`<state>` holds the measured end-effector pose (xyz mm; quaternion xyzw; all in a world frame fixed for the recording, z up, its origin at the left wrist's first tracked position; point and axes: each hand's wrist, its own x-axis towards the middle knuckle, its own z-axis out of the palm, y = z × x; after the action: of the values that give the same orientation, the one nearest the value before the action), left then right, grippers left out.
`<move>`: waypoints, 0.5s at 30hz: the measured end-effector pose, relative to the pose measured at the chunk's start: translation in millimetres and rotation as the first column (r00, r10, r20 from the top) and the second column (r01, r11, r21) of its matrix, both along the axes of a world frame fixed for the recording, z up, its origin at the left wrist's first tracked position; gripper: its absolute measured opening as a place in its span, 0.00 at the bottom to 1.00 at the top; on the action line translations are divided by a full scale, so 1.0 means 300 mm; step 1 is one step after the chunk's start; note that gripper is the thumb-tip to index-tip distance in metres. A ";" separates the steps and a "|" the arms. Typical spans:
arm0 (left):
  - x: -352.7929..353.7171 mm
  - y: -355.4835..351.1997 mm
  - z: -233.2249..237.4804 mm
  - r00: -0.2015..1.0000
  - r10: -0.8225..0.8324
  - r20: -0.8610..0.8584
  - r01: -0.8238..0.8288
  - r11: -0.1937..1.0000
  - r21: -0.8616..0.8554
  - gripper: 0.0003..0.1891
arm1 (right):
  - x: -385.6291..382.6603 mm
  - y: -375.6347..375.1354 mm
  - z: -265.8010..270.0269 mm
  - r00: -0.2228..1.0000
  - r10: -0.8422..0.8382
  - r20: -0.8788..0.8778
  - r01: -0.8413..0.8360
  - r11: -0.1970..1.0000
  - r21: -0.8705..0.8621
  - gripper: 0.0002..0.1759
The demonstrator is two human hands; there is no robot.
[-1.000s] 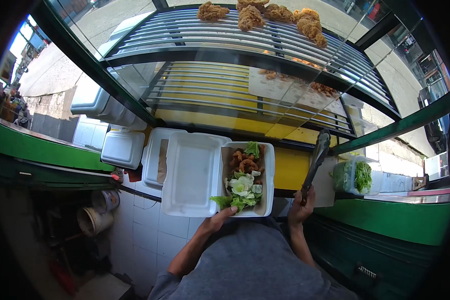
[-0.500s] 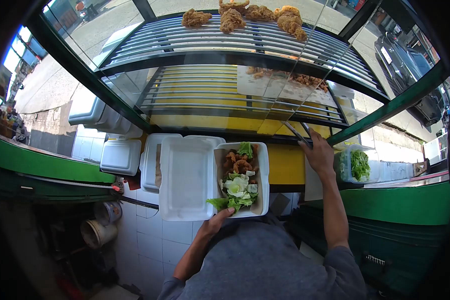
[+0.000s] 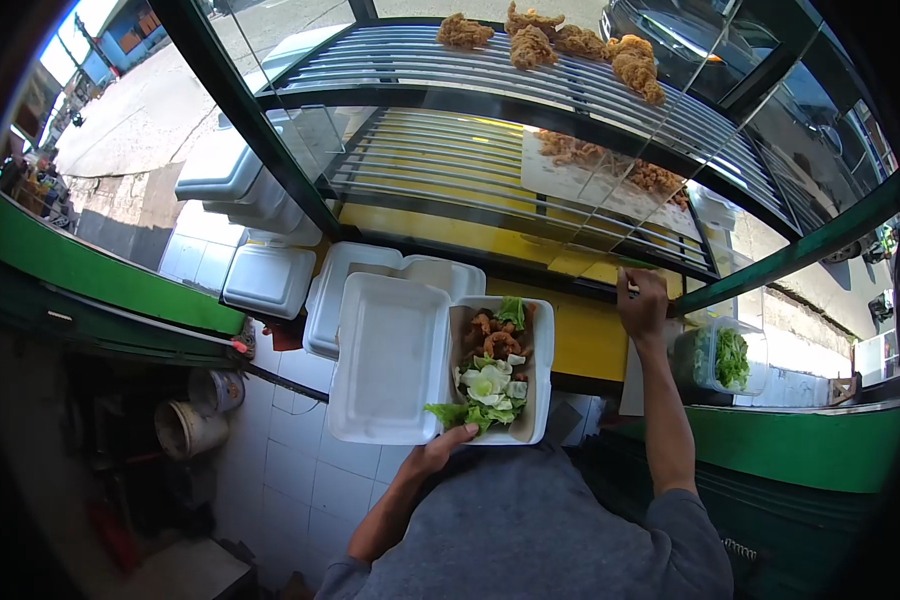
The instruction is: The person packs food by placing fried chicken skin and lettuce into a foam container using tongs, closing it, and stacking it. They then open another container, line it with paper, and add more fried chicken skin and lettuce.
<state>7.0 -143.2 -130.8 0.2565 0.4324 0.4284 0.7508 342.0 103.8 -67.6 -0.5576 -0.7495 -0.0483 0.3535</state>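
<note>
My left hand (image 3: 445,450) grips the front edge of an open white foam box (image 3: 390,365), its thumb beside a lettuce leaf. Inside the box's right half, on brown paper, lie browned fried pieces (image 3: 497,340) and pale green shredded lettuce (image 3: 487,383). Further right, my right hand (image 3: 643,300) is closed at the lower front of the glass case, over the yellow surface (image 3: 580,335); what its fingers hold is too small to make out. A clear tub of lettuce (image 3: 730,358) stands to the right of that hand.
Fried chicken (image 3: 532,47) sits on the upper rack (image 3: 420,70). Smaller fried pieces lie on white paper (image 3: 560,180) on the rack below. Closed foam boxes (image 3: 268,280) are stacked at the left. A green frame post (image 3: 800,245) slants close to my right hand.
The view has shifted, so the case sits further right. The metal tool seen in my right hand before no longer shows clearly, and its fingers are now curled. My left hand still holds the box.
</note>
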 end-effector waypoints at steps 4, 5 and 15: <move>-0.014 -0.004 0.032 0.999 -0.034 -0.010 0.034 0.999 -0.007 0.26 | -0.203 -0.108 0.169 0.992 0.114 -0.061 -0.093 0.957 0.273 0.11; -0.012 -0.005 0.031 1.000 0.013 -0.023 -0.013 1.000 0.024 0.24 | -0.246 -0.103 0.236 0.992 0.104 -0.073 -0.071 0.927 0.368 0.15; 0.013 -0.009 0.051 0.992 0.111 -0.060 -0.106 0.991 0.083 0.24 | -0.568 0.089 0.511 0.994 0.059 -0.087 0.018 0.717 0.697 0.36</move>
<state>10.9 -145.9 -115.6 0.2761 0.4523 0.4771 0.7012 171.5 130.4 85.7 -0.3772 -0.6631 -0.2938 0.5759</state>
